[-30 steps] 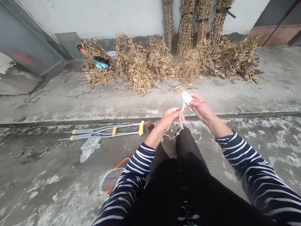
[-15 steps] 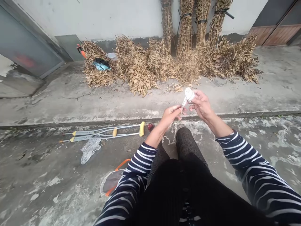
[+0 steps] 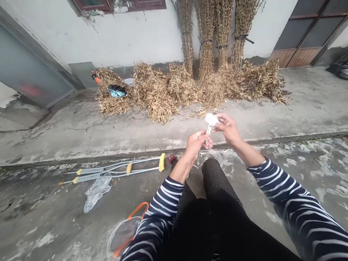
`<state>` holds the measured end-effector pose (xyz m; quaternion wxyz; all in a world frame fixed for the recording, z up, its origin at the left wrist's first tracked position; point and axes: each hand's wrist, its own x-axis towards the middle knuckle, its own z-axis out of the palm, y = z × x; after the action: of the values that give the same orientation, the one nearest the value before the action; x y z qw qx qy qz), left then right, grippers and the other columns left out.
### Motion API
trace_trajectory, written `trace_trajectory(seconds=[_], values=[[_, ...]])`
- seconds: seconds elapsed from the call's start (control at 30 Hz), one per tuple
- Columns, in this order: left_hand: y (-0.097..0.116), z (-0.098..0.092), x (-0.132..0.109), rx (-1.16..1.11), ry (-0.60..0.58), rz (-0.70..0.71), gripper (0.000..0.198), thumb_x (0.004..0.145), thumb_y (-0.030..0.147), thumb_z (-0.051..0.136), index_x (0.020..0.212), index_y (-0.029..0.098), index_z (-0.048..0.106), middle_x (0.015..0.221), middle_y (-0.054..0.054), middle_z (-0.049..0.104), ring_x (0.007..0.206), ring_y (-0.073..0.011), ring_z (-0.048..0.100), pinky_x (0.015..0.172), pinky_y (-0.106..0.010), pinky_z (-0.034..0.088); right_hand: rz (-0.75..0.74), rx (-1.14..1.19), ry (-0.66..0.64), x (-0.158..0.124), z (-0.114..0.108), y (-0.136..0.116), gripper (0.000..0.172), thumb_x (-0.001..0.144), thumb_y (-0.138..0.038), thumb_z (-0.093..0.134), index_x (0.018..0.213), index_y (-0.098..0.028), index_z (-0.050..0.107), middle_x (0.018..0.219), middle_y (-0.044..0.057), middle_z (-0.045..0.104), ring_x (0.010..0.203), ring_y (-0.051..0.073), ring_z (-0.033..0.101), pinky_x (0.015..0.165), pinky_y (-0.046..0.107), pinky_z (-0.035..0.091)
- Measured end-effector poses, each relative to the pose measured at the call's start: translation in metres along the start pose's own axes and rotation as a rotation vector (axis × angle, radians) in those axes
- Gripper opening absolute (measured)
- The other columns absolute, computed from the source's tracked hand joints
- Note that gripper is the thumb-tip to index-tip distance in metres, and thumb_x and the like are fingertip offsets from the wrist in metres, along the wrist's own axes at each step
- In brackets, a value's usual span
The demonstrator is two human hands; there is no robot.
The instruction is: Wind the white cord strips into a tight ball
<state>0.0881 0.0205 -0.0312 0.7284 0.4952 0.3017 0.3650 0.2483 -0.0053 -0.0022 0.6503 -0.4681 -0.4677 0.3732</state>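
My right hand [image 3: 227, 128] is closed on a small white ball of cord [image 3: 210, 119], held out in front of my knees. A short strand [image 3: 208, 130] runs down from the ball to my left hand [image 3: 197, 142], which pinches its lower end between thumb and fingers. Both hands are close together above my black-trousered legs [image 3: 217, 188]. My sleeves are dark with white stripes.
A pair of metal crutches [image 3: 116, 169] with yellow grips lies on the concrete to my left, a crumpled clear plastic bag [image 3: 95, 190] beside them. An orange-rimmed basket [image 3: 126, 228] sits by my left elbow. Dried plant bundles [image 3: 190, 85] are heaped and stood against the far wall.
The loose cord that trailed down to the ground has been taken up, leaving a short strand between my hands. The camera tilted up, showing more wall and a window.
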Motion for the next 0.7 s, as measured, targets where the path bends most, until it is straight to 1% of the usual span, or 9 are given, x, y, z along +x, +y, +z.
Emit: trace_trajectory(seconds=[0.07, 0.13, 0.23, 0.33, 0.43, 0.5, 0.57, 0.63, 0.7], values=[[-0.002, -0.001, -0.003, 0.042, 0.014, -0.005, 0.031, 0.077, 0.035, 0.077, 0.092, 0.011, 0.065, 0.065, -0.003, 0.071, 0.049, -0.0120, 0.064, 0.047, -0.021, 0.043, -0.021, -0.099, 0.029, 0.003, -0.002, 0.009, 0.032, 0.072, -0.035, 0.077, 0.094, -0.019, 0.061, 0.098, 0.004, 0.069, 0.082, 0.015, 0.064, 0.056, 0.023, 0.056], [-0.005, -0.002, -0.007, 0.084, 0.039, -0.013, 0.025, 0.078, 0.032, 0.074, 0.088, 0.011, 0.065, 0.064, -0.003, 0.070, 0.049, -0.0115, 0.064, 0.045, -0.020, 0.041, -0.082, -0.298, 0.073, 0.005, -0.006, 0.018, 0.024, 0.077, -0.031, 0.070, 0.096, -0.020, 0.062, 0.099, 0.005, 0.070, 0.085, 0.018, 0.064, 0.061, 0.026, 0.056], [-0.007, -0.006, -0.010, 0.127, 0.041, -0.028, 0.017, 0.078, 0.027, 0.072, 0.083, 0.012, 0.063, 0.062, -0.003, 0.069, 0.047, -0.0102, 0.062, 0.045, -0.019, 0.039, -0.284, -0.698, 0.101, 0.009, -0.010, 0.030, 0.015, 0.085, -0.022, 0.060, 0.099, -0.020, 0.064, 0.096, 0.008, 0.070, 0.086, 0.022, 0.063, 0.074, 0.034, 0.054], [-0.008, -0.011, -0.012, 0.140, 0.018, -0.055, 0.012, 0.079, 0.023, 0.069, 0.079, 0.013, 0.062, 0.061, -0.002, 0.068, 0.046, -0.0098, 0.061, 0.045, -0.019, 0.039, -0.477, -0.970, -0.015, 0.012, -0.011, 0.040, 0.019, 0.092, -0.018, 0.049, 0.104, -0.018, 0.065, 0.102, 0.013, 0.069, 0.093, 0.026, 0.062, 0.085, 0.040, 0.052], [-0.006, -0.017, -0.009, 0.097, 0.015, -0.092, 0.010, 0.080, 0.021, 0.067, 0.078, 0.012, 0.063, 0.060, -0.003, 0.068, 0.045, -0.0101, 0.060, 0.044, -0.019, 0.040, -0.544, -1.117, -0.172, 0.009, -0.010, 0.050, 0.028, 0.097, -0.016, 0.039, 0.109, -0.017, 0.064, 0.111, 0.017, 0.068, 0.105, 0.029, 0.060, 0.089, 0.042, 0.050], [-0.003, -0.023, -0.004, 0.048, 0.011, -0.126, 0.011, 0.080, 0.022, 0.068, 0.080, 0.012, 0.064, 0.060, -0.003, 0.067, 0.045, -0.0096, 0.059, 0.045, -0.019, 0.039, -0.546, -1.197, -0.263, 0.005, -0.010, 0.055, 0.031, 0.099, -0.015, 0.036, 0.110, -0.017, 0.065, 0.113, 0.017, 0.068, 0.107, 0.029, 0.059, 0.085, 0.039, 0.050], [-0.002, -0.030, 0.001, -0.012, 0.002, -0.159, 0.013, 0.080, 0.023, 0.070, 0.081, 0.011, 0.065, 0.062, -0.003, 0.068, 0.047, -0.0090, 0.060, 0.046, -0.018, 0.039, -0.546, -1.250, -0.330, -0.002, -0.010, 0.058, 0.032, 0.101, -0.015, 0.035, 0.110, -0.017, 0.065, 0.115, 0.016, 0.068, 0.108, 0.028, 0.059, 0.077, 0.035, 0.048], [-0.002, -0.036, 0.007, -0.093, -0.015, -0.174, 0.015, 0.080, 0.024, 0.072, 0.083, 0.010, 0.066, 0.064, -0.004, 0.069, 0.050, -0.0090, 0.061, 0.049, -0.018, 0.042, -0.556, -1.249, -0.374, -0.008, -0.011, 0.060, 0.032, 0.102, -0.014, 0.035, 0.110, -0.018, 0.065, 0.117, 0.015, 0.069, 0.109, 0.026, 0.059, 0.073, 0.033, 0.046], [-0.002, -0.038, 0.010, -0.183, -0.019, -0.178, 0.016, 0.082, 0.025, 0.071, 0.084, 0.010, 0.067, 0.068, -0.004, 0.070, 0.056, -0.0095, 0.064, 0.054, -0.019, 0.046, -0.551, -1.213, -0.411, -0.012, -0.013, 0.060, 0.032, 0.101, -0.013, 0.036, 0.115, -0.018, 0.064, 0.117, 0.014, 0.069, 0.110, 0.026, 0.059, 0.073, 0.031, 0.046]])
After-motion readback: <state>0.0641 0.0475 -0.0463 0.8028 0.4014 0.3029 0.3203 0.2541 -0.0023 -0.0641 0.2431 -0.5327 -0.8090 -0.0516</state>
